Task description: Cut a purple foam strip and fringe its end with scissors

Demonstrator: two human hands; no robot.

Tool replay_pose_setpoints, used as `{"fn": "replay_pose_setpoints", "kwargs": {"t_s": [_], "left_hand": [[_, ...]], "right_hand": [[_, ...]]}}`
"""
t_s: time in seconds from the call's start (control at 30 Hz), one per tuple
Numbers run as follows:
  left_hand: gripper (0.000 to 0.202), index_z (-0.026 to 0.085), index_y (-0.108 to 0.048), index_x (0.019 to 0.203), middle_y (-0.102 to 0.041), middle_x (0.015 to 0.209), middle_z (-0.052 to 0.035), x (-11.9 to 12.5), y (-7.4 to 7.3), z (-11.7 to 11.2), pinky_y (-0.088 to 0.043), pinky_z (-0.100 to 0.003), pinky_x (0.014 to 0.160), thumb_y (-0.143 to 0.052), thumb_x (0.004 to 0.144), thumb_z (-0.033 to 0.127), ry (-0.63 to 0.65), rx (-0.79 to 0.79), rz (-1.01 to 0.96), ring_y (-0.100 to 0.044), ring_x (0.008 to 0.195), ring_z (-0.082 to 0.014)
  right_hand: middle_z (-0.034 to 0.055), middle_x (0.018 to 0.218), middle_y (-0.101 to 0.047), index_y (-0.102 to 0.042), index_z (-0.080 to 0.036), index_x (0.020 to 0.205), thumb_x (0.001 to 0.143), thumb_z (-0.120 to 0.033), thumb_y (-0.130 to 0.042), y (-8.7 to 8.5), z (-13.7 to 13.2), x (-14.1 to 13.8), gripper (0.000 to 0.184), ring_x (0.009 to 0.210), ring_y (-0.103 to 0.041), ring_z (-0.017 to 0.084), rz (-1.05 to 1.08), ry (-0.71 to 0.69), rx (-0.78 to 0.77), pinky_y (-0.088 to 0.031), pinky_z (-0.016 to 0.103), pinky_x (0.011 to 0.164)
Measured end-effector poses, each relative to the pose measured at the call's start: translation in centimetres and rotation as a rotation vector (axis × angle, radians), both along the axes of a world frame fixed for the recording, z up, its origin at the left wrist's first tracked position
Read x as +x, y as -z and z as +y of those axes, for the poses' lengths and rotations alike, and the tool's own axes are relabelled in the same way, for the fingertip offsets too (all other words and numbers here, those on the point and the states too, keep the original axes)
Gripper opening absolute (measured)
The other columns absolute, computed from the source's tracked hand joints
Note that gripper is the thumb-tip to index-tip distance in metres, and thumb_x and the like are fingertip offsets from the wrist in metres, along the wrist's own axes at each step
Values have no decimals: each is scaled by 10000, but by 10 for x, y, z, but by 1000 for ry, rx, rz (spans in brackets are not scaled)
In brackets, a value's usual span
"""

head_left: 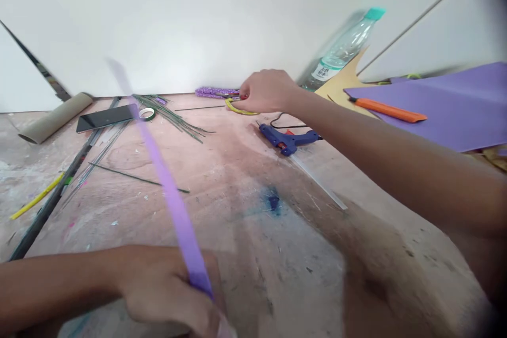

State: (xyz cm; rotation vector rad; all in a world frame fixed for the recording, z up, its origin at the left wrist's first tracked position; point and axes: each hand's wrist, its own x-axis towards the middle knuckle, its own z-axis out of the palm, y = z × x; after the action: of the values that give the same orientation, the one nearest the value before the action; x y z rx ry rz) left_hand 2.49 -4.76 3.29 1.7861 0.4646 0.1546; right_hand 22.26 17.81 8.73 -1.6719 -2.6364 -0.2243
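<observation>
A long, narrow purple strip [166,179], like paper or foam sheet, rises from my left hand [174,290] at the bottom of the view. The fingers of that hand are closed on its lower end, and its far end is blurred. At the back, beside the white wall, my right hand [267,92] has its fingers closed on a tool with curved yellow and red handles [240,108]; most of the tool is hidden, so I cannot tell its exact kind. Just left of it lie fuzzy purple stems [209,93]. Below my right forearm rests a blue glue gun [287,140] with a clear glue stick [320,182].
Green wires [174,119], a tape roll [147,114], a phone [105,118] and a cardboard tube [57,119] lie at the left. At the right, an orange cutter [390,110] lies on a purple sheet [447,105]. A plastic bottle [344,47] leans against the wall.
</observation>
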Motion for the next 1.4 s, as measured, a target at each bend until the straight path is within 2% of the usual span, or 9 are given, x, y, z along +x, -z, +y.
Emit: {"fn": "replay_pose_setpoints", "kwargs": {"t_s": [0.13, 0.27, 0.4, 0.5, 0.6, 0.73, 0.87, 1.03, 1.4], "left_hand": [[496, 236, -351, 503, -472, 419, -4, -3, -3, 2, -419, -244, 426, -334, 931, 486, -13, -227, 34, -476, 410, -135], [403, 228, -378, 544, -324, 475, 54, -16, -8, 14, -209, -246, 395, -619, 828, 381, -257, -82, 141, -312, 433, -118], [620, 215, -363, 421, -241, 431, 63, -44, -7, 50, -58, -310, 478, -841, 736, 453, -649, 417, 312, -167, 411, -91], [606, 206, -381, 454, -254, 421, 59, -61, -3, 77, -98, -299, 500, -794, 783, 504, -750, 422, 228, -215, 421, -96], [510, 195, -524, 694, -553, 599, -15, -65, 2, 91, -252, -267, 506, -472, 932, 643, -809, 347, 46, -486, 539, -154], [556, 164, -587, 939, -715, 823, -95, -58, 5, 87, -376, -268, 542, -378, 940, 678, -711, 205, -63, -624, 651, -194], [445, 129, -674, 874, -647, 680, -23, -49, 2, 72, -399, -245, 550, -619, 905, 569, -484, 109, 41, -575, 590, -156], [373, 140, -696, 807, -646, 702, -6, -39, -5, 56, -374, -213, 548, -641, 971, 471, -271, 32, 136, -531, 618, -124], [521, 152, -581, 680, -580, 578, -4, -39, 2, 53, -395, -196, 473, -527, 1027, 537, -206, -165, 103, -496, 481, -97]], "right_hand": [[157, 880, -733, -769, -104, 959, 903, -554, -509, 2, 34, -2, 522, 821, -631, 276, -45, 18, 22, -319, 321, 677], [114, 779, -693, -732, -143, 854, 903, -516, -505, -1, 28, 18, 439, 765, -603, 241, -67, 14, 19, -297, 306, 646], [76, 695, -622, -674, -184, 832, 937, -537, -435, -13, -18, 32, 438, 672, -541, 218, -24, -5, 92, -267, 317, 611], [60, 599, -548, -607, -200, 718, 941, -539, -435, -19, -66, 31, 441, 589, -472, 207, 9, -85, 170, -233, 333, 596], [72, 655, -598, -628, -203, 721, 877, -534, -540, -12, -111, 26, 376, 618, -504, 220, -31, -226, 124, -237, 332, 608], [75, 766, -694, -712, -197, 839, 912, -461, -563, 9, -149, 23, 312, 777, -604, 256, -33, -480, 42, -314, 364, 727], [38, 790, -714, -702, -192, 859, 925, -412, -601, 25, -166, 24, 251, 792, -593, 238, 57, -631, 78, -311, 376, 761], [40, 767, -703, -670, -180, 813, 885, -423, -673, 29, -174, 23, 253, 789, -562, 229, 76, -724, 195, -300, 377, 761], [28, 747, -676, -659, -194, 793, 873, -446, -691, 22, -173, 25, 266, 765, -525, 223, 17, -766, 234, -301, 396, 780]]}}
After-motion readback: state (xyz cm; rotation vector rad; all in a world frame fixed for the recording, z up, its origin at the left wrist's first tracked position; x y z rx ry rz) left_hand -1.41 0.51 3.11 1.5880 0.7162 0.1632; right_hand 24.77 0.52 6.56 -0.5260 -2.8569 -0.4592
